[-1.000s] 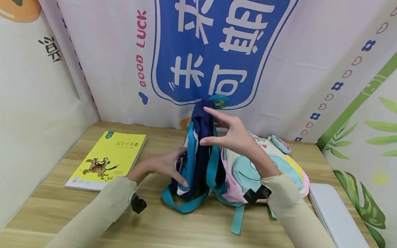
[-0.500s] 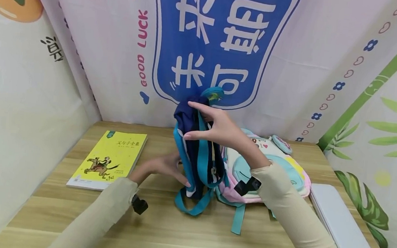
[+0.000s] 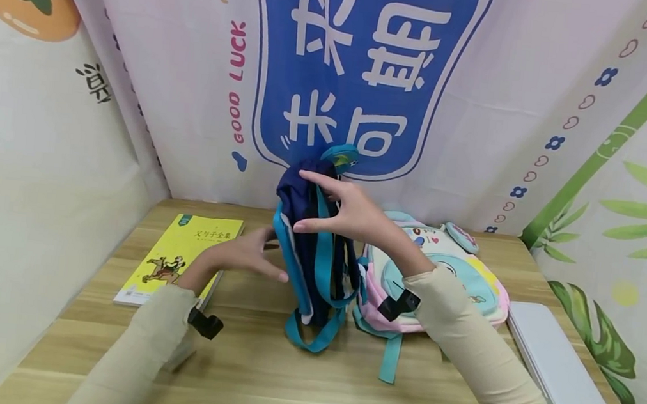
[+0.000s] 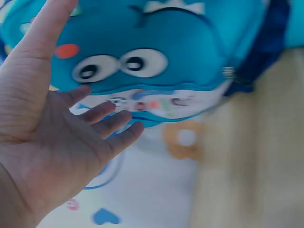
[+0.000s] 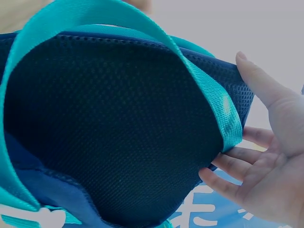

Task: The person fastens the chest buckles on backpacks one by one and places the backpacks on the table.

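A blue backpack (image 3: pixel 313 259) stands upright at the middle of the wooden table (image 3: pixel 295 392), its navy mesh back (image 5: pixel 114 128) and teal straps towards me. My right hand (image 3: pixel 323 205) pinches its top edge between thumb and fingers. In the right wrist view the right hand (image 5: pixel 259 133) has its thumb over the rim and its fingers behind it. Held flat and open, my left hand (image 3: pixel 264 254) is beside the bag's left side. The left wrist view shows the left hand (image 4: pixel 80 123) with spread fingers close to the bag's cartoon face (image 4: pixel 142 61); I cannot tell whether they touch.
A pink and pale-blue backpack (image 3: pixel 455 284) lies flat just right of the blue one. A yellow book (image 3: pixel 186 254) lies at the left of the table. A white flat case (image 3: pixel 557 367) lies along the right edge. Printed cloth walls close in three sides.
The blue backpack has been raised more upright and shifted a little left. My left hand has come away from its lower part and moved up and left.
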Available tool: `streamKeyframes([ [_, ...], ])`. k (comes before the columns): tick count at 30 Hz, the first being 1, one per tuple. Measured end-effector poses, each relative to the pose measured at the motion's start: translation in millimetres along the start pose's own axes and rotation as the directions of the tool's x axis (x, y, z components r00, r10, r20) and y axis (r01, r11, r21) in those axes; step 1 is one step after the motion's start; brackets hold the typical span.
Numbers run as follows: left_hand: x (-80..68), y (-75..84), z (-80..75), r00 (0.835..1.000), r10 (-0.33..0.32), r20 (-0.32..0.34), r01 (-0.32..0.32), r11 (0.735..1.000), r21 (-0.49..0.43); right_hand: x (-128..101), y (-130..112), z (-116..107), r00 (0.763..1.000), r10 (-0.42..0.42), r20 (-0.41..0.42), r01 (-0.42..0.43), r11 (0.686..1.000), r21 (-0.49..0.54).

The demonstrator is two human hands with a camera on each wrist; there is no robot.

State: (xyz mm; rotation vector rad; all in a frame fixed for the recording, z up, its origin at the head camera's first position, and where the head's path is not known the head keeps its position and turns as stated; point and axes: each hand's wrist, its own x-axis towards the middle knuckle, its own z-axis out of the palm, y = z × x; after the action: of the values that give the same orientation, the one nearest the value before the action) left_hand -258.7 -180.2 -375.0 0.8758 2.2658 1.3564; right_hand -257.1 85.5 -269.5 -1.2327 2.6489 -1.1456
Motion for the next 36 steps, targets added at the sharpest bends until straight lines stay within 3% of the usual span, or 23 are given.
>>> streamKeyframes([
  [4,-6.2,22.6,-21.8,0.994,0.064,-0.092,-0.063,0.998,0.01,1.6,0.6,4.9,1.0,0.004,0.006,-0.004,1.0,0.019],
  [9,-9.2,57.9,-43.4,0.964,0.156,-0.214,-0.15,0.988,0.043,3.1,-0.8,10.1,1.0,0.0,0.012,-0.001,0.999,0.04],
  [12,-6.9,75.1,-51.3,0.948,0.193,-0.253,-0.174,0.98,0.093,3.7,-2.5,12.1,1.0,-0.003,0.017,0.002,0.999,0.047],
  [15,-3.4,87.5,-54.7,0.948,0.195,-0.251,-0.158,0.974,0.16,4.1,-3.2,13.9,1.0,-0.011,0.02,0.01,0.999,0.048],
  [22,5.3,102.6,-52.9,0.977,0.109,-0.184,-0.042,0.942,0.333,2.7,-2.7,14.5,0.998,-0.053,0.025,0.052,0.998,0.042],
  [28,8.4,103.4,-50.9,0.985,0.081,-0.153,-0.017,0.927,0.376,-3.0,3.4,11.6,0.998,-0.063,0.022,0.062,0.998,0.032],
  [36,5.5,100.2,-53.5,0.986,0.069,-0.149,-0.008,0.928,0.373,-23.8,20.6,7.5,0.998,-0.014,0.061,0.012,0.999,0.037],
])
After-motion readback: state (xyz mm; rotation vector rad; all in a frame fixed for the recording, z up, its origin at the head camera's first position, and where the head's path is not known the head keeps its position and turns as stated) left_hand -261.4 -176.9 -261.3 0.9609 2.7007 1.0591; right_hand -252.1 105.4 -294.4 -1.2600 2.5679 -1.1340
